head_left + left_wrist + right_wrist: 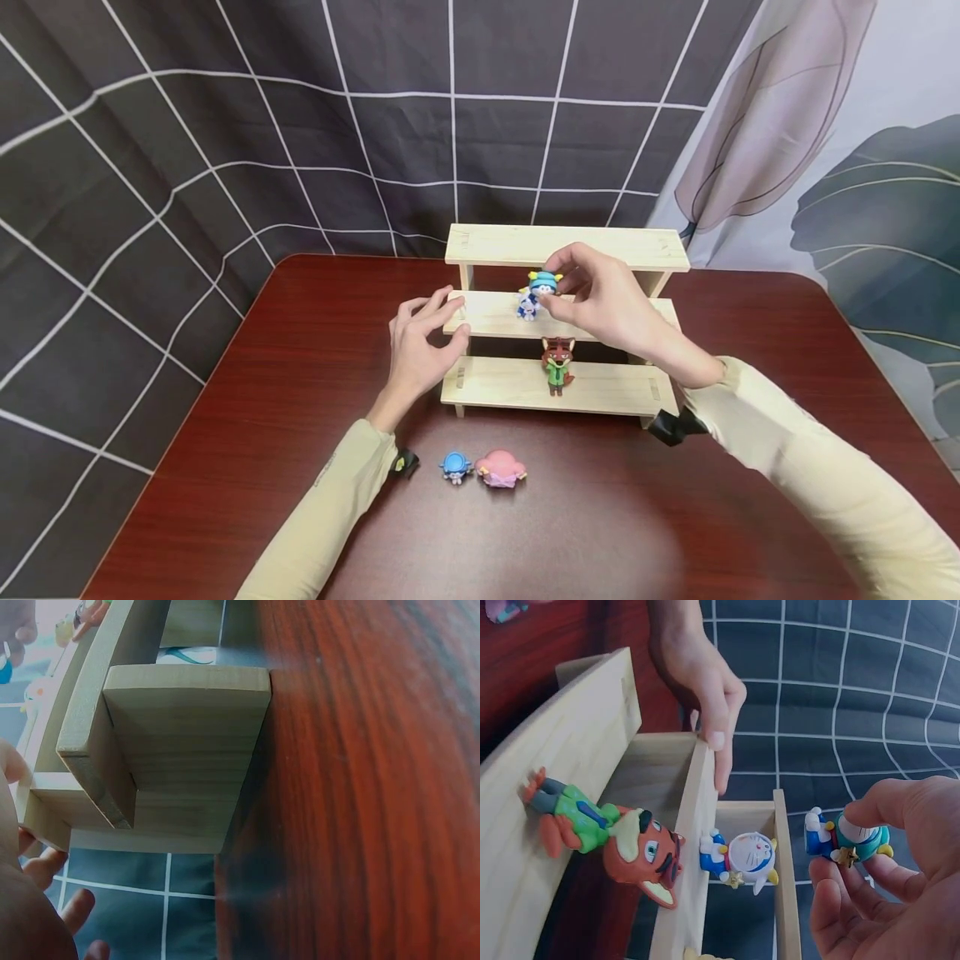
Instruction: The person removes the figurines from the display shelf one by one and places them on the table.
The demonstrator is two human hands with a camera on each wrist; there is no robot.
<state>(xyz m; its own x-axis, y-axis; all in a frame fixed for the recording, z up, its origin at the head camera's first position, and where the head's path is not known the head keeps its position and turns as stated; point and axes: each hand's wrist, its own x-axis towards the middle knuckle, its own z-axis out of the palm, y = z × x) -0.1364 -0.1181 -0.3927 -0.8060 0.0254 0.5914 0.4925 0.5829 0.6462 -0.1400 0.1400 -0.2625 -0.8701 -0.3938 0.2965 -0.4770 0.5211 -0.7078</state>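
A small figure with a teal hat [859, 836] is pinched between thumb and fingers of my right hand [607, 304], held off the wood. Just behind it in the head view, a white-and-blue figure [742, 855] stands on the middle shelf [491, 314]. My left hand [422, 342] holds the left end of that shelf, thumb at the front edge and fingers over the far side. On the lowest shelf [510, 385] stands a fox figure [557, 365] in a green shirt.
In front of the stand, a blue figure [455, 467] and a pink one [501, 469] lie side by side on the dark red table [300, 333]. The top shelf [566, 244] is at the back, before a grey gridded curtain [397, 133].
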